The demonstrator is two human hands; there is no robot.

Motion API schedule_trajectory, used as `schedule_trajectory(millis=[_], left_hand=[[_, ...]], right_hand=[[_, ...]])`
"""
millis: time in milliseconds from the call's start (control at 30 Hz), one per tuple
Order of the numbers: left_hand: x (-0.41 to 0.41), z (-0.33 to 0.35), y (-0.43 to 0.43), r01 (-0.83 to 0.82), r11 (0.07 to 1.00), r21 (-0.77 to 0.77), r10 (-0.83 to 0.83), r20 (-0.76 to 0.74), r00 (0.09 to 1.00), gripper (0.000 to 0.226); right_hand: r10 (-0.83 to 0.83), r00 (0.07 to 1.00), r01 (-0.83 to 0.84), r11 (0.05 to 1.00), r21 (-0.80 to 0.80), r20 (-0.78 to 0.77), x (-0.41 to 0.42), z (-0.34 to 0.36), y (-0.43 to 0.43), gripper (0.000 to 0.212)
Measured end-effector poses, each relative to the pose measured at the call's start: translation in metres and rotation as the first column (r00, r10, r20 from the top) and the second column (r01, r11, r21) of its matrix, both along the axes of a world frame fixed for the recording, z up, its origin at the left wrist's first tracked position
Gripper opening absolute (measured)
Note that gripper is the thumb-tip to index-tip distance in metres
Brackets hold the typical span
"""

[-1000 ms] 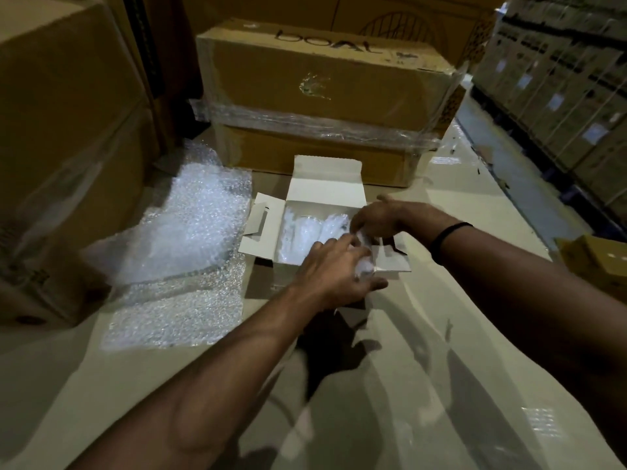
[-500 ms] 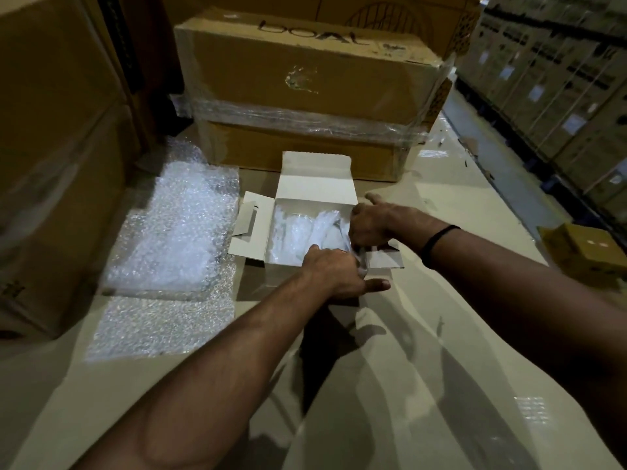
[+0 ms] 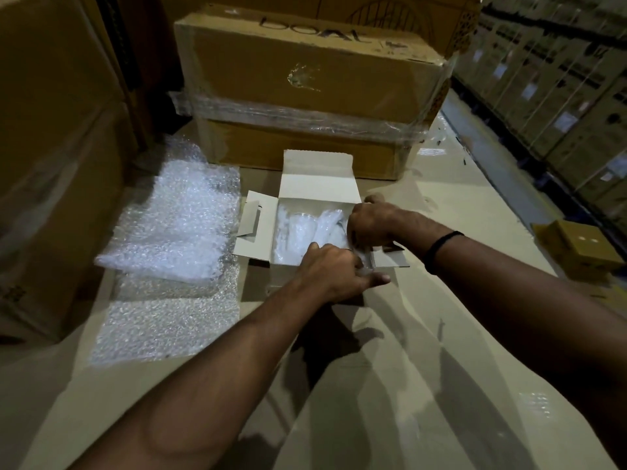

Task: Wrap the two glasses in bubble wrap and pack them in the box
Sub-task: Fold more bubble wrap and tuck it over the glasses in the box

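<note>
Head view: over the last second both hands have sunk toward the box (image 3: pixel 317 178). The white bundle that showed plainly between them is now mostly hidden, so the second glass (image 3: pixel 365 263) seems to be going down into the box's right end. The left hand (image 3: pixel 334 273) curls its fingers round the bundle at the near right corner, thumb poking out to the right. The right hand (image 3: pixel 369 225) has slid a little inward and curls over the bundle's top from the far side. The first glass (image 3: pixel 297 232), wrapped, lies in the left half of the box, as it did before. By my reading the packing is nearly done, with only seating the second glass, letting go and closing up left. Room is tight at that corner: the right flap (image 3: pixel 390 262) lies spread under the hands and the first glass fills the other half, so the bundle likely has to go straight down. The lid (image 3: pixel 319 171) stands up at the far side, just before the big carton (image 3: pixel 305 72), so there is little space behind. Spare bubble wrap (image 3: pixel 176 225) lies just left of the box's spread left flap. The easy way out for the hands is up and back toward the person, over the table (image 3: pixel 424 351).
</note>
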State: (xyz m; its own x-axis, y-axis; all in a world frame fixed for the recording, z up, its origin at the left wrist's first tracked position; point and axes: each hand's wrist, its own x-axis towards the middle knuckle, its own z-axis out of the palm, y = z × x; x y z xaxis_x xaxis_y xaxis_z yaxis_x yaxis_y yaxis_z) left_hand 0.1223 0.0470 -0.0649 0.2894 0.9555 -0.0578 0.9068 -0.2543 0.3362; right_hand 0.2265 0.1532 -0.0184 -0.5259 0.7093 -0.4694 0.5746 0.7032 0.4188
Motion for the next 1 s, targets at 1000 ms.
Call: schedule_trajectory(millis=[1000], left_hand=[[0.000,0.003,-0.007,0.033,0.999,-0.001,-0.033,-0.146,0.989,0.065]], right_hand=[[-0.125,0.992,0.125,0.992,0.024,0.003,0.011,-0.014,-0.002,0.028]])
